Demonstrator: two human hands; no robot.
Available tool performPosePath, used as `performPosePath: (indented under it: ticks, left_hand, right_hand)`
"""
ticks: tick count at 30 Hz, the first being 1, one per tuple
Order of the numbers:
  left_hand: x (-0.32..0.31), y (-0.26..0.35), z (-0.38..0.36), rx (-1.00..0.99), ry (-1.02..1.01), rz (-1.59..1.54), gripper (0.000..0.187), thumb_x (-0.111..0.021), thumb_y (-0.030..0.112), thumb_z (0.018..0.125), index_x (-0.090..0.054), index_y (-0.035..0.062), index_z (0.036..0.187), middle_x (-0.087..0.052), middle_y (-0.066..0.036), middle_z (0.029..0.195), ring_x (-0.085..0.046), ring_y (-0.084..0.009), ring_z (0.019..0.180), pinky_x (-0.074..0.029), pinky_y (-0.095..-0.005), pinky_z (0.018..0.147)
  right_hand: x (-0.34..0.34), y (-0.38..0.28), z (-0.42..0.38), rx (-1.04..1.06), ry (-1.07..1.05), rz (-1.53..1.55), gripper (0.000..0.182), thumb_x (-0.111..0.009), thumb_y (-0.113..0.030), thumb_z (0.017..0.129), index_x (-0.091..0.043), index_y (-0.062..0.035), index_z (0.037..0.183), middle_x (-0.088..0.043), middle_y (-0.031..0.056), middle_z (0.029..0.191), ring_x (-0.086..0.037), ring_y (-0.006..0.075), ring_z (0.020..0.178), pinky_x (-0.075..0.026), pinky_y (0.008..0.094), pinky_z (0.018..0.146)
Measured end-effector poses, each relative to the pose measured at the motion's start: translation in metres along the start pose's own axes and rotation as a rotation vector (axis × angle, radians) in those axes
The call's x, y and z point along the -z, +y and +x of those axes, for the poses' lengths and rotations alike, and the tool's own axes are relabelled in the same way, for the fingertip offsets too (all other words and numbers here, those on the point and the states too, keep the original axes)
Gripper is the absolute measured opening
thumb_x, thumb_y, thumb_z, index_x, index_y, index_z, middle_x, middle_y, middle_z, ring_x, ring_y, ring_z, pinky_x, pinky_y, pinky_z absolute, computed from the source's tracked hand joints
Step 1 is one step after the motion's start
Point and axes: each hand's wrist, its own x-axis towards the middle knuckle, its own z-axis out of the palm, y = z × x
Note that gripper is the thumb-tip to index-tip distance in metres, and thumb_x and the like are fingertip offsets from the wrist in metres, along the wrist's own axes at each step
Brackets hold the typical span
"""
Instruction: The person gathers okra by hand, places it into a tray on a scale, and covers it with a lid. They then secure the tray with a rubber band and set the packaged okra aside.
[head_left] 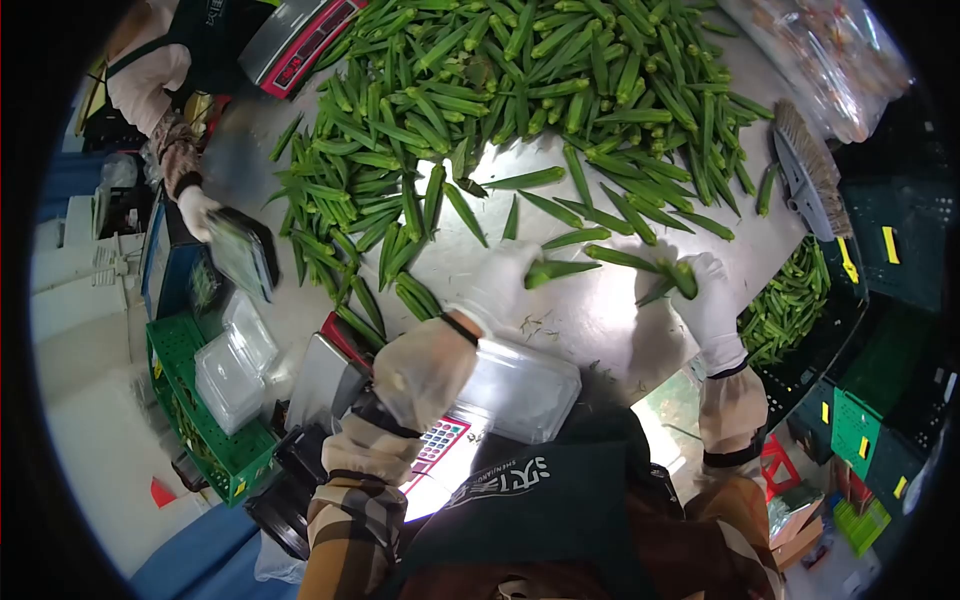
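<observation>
One metal table (585, 350); upon it, one large heap of okra (530, 70), loose pods straying to the near side; left hand (497, 287), gloved, grip pinching one pod (565, 271) near its stem end; right hand (710, 310), gloved, grip pinching a small cluster (683, 279); pods presumably light, firm, slightly slick, easily bruised; best held by the stem caps.

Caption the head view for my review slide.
Gloved left hand and right hand hold okra pods near an okra heap on a shiny table.

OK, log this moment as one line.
left hand: at okra pod | right hand: holding okra | okra pile: on metal table | co-worker's hand: holding tray
</observation>
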Motion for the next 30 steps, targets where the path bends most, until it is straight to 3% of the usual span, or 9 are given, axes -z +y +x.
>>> performPosePath:
  ticks: [4, 8, 11, 14, 16, 19, 22, 26, 30]
  left_hand:
    - [-0.031, 0.025, 0.008, 0.013, -0.215, 0.564, 0.018, -0.052, 0.004, 0.084, -0.059, 0.0104, 0.099, -0.061, -0.013, 0.092, -0.059, -0.0269, 0.095, -0.051, -0.0396, 0.073]
    - [-0.027, 0.002, -0.007, 0.320, -0.202, 0.066, 0.029, -0.060, 0.003, 0.081, -0.061, 0.0073, 0.110, -0.065, -0.015, 0.093, -0.064, -0.0312, 0.085, -0.051, -0.0400, 0.074]
    - [0.021, 0.014, 0.005, 0.517, 0.116, 0.047, 0.039, -0.069, 0.008, 0.078, -0.060, 0.0063, 0.115, -0.066, -0.017, 0.094, -0.065, -0.0350, 0.082, -0.052, -0.0396, 0.076]
    - [0.023, -0.005, 0.018, 0.482, 0.232, 0.141, 0.047, -0.075, 0.014, 0.075, -0.058, 0.0065, 0.118, -0.065, -0.018, 0.095, -0.064, -0.0357, 0.089, -0.051, -0.0407, 0.079]
    - [0.012, -0.003, 0.018, 0.521, 0.087, 0.233, 0.050, -0.075, 0.015, 0.075, -0.056, 0.0075, 0.121, -0.065, -0.018, 0.099, -0.064, -0.0351, 0.093, -0.051, -0.0418, 0.081]
    - [-0.006, -0.011, 0.012, 0.568, -0.021, 0.268, 0.058, -0.075, 0.018, 0.076, -0.051, 0.0100, 0.128, -0.064, -0.018, 0.105, -0.063, -0.0341, 0.099, -0.050, -0.0435, 0.083]
    - [0.004, -0.003, 0.007, 0.616, -0.066, 0.158, 0.053, -0.072, 0.017, 0.076, -0.054, 0.0109, 0.125, -0.065, -0.016, 0.103, -0.064, -0.0340, 0.096, -0.050, -0.0429, 0.081]
    - [0.019, -0.005, 0.013, 0.494, 0.032, 0.134, 0.039, -0.073, 0.018, 0.075, -0.059, 0.0056, 0.110, -0.062, -0.016, 0.105, -0.060, -0.0337, 0.099, -0.049, -0.0415, 0.083]
    - [0.019, 0.012, 0.044, 0.240, 0.144, 0.109, 0.038, -0.076, 0.019, 0.072, -0.058, 0.0060, 0.103, -0.061, -0.015, 0.102, -0.059, -0.0332, 0.097, -0.049, -0.0409, 0.082]
  right_hand:
    - [-0.036, 0.024, -0.017, 0.088, 0.022, 0.020, 0.032, -0.073, -0.005, 0.065, -0.060, -0.0085, 0.094, -0.061, 0.0115, 0.096, -0.058, 0.0307, 0.092, -0.050, 0.0397, 0.079]
    - [-0.038, 0.014, -0.029, -0.014, -0.162, -0.147, 0.035, -0.074, -0.012, 0.068, -0.059, -0.0113, 0.100, -0.062, 0.0130, 0.093, -0.060, 0.0327, 0.087, -0.051, 0.0403, 0.077]
    - [0.009, -0.053, -0.014, -0.073, -0.193, 0.226, 0.036, -0.074, -0.017, 0.070, -0.059, -0.0110, 0.102, -0.062, 0.0145, 0.093, -0.061, 0.0332, 0.086, -0.052, 0.0417, 0.076]
    - [-0.024, -0.064, 0.003, 0.074, 0.006, 0.045, 0.038, -0.073, -0.017, 0.070, -0.061, -0.0122, 0.106, -0.062, 0.0114, 0.101, -0.060, 0.0310, 0.095, -0.052, 0.0401, 0.077]
    - [-0.076, -0.045, 0.019, 0.049, 0.044, 0.111, 0.035, -0.072, -0.017, 0.070, -0.063, -0.0120, 0.104, -0.062, 0.0078, 0.106, -0.059, 0.0282, 0.100, -0.053, 0.0386, 0.076]
    - [-0.086, -0.044, 0.024, 0.115, -0.018, -0.308, 0.033, -0.073, -0.021, 0.070, -0.064, -0.0111, 0.100, -0.063, 0.0066, 0.105, -0.060, 0.0270, 0.097, -0.053, 0.0384, 0.076]
    - [-0.054, -0.050, 0.012, 0.133, -0.080, -0.125, 0.037, -0.077, -0.026, 0.066, -0.065, -0.0107, 0.098, -0.065, 0.0046, 0.104, -0.061, 0.0271, 0.094, -0.054, 0.0379, 0.078]
    - [-0.049, -0.032, 0.009, 0.159, -0.118, 0.004, 0.045, -0.082, -0.030, 0.062, -0.065, -0.0093, 0.098, -0.067, 0.0045, 0.102, -0.063, 0.0289, 0.090, -0.054, 0.0378, 0.078]
    - [-0.025, -0.053, 0.023, -0.051, -0.158, 0.148, 0.047, -0.079, -0.028, 0.065, -0.063, -0.0083, 0.105, -0.068, 0.0104, 0.098, -0.066, 0.0301, 0.089, -0.053, 0.0398, 0.077]
